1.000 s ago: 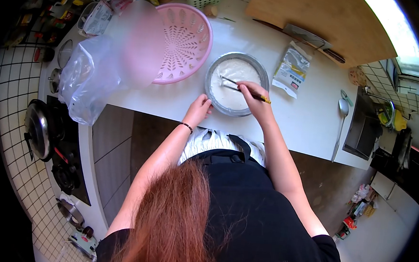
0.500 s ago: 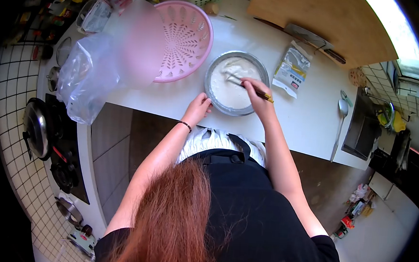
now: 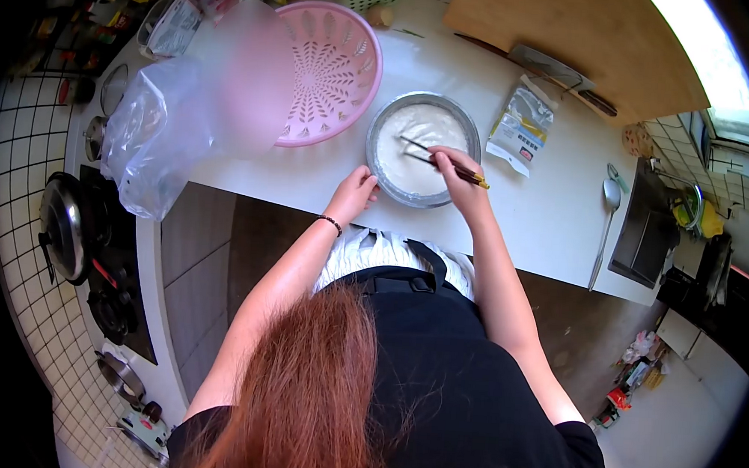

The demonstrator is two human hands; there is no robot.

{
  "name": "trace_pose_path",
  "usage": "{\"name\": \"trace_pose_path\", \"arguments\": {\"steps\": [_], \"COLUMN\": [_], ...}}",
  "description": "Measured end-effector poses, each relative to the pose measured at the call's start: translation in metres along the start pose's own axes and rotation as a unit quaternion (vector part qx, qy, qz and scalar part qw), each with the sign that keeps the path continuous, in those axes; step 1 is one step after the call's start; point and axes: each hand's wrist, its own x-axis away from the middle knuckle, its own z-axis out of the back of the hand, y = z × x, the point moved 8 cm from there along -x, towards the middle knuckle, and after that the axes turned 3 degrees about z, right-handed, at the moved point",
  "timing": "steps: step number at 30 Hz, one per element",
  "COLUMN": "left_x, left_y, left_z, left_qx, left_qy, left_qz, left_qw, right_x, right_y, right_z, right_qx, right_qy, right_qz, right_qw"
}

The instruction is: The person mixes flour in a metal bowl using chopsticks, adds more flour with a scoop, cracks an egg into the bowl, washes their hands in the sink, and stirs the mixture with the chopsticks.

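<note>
A round metal bowl stands on the counter in front of me, with a thick white mixture inside. My right hand is closed round a pair of dark chopsticks with gold-coloured ends. Their tips are apart and dip into the white mixture near the bowl's middle. At the bowl's lower left edge, my left hand has its fingers curled against the side, steadying contact with the rim; the fingertips are partly hidden. A dark beaded bracelet circles the left wrist.
Left of the bowl sits a pink colander, beside a clear plastic bag. To the right lie a printed packet and a long metal spoon. A cleaver and wooden board are at the back; the sink is far right.
The chopsticks have shifted within the mixture, and their tips now show clearly apart instead of blurred. The mixture's surface pattern differs slightly. My left hand stays at the bowl's edge.
</note>
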Motion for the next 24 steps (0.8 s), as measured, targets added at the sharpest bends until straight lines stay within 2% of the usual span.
{"name": "trace_pose_path", "arguments": {"steps": [3,4,6,9,12,13,16,17,20,22,24], "left_x": [0.000,0.001,0.002,0.003,0.002,0.002,0.000,0.000,0.002,0.002,0.000], "left_y": [0.001,0.000,0.002,0.003,0.002,0.002,0.000,0.000,0.001,0.001,0.000], "left_z": [0.000,0.000,-0.001,0.000,0.000,0.000,-0.001,0.000,0.000,0.000,-0.001], "left_qx": [0.003,0.004,0.003,0.002,0.001,0.001,-0.001,-0.001,0.000,0.000,-0.005], "left_qy": [-0.002,-0.003,-0.002,0.000,-0.002,-0.004,-0.006,-0.004,0.001,0.001,-0.004], "left_qz": [0.003,0.004,0.004,0.005,0.008,0.009,0.008,0.007,0.008,0.014,0.010], "left_qw": [1.000,1.000,1.000,1.000,1.000,1.000,1.000,1.000,1.000,1.000,1.000], "right_x": [0.008,0.008,0.009,0.003,-0.004,-0.003,0.006,0.006,0.004,-0.002,-0.003], "right_y": [0.015,0.014,0.019,0.014,0.004,0.006,0.025,0.028,0.022,0.010,0.017], "right_z": [0.001,0.012,0.039,0.051,0.019,0.007,0.012,0.026,0.059,0.047,0.019], "right_qx": [-0.084,-0.072,-0.034,-0.015,0.001,-0.059,-0.114,-0.077,-0.041,0.009,-0.021], "right_qy": [-0.050,-0.040,0.011,0.116,0.064,0.034,-0.011,0.014,0.130,0.111,0.008], "right_qz": [-0.161,-0.169,-0.154,-0.058,0.019,-0.013,-0.179,-0.177,-0.093,0.019,-0.034], "right_qw": [0.982,0.982,0.987,0.991,0.998,0.998,0.977,0.981,0.986,0.994,0.999]}}
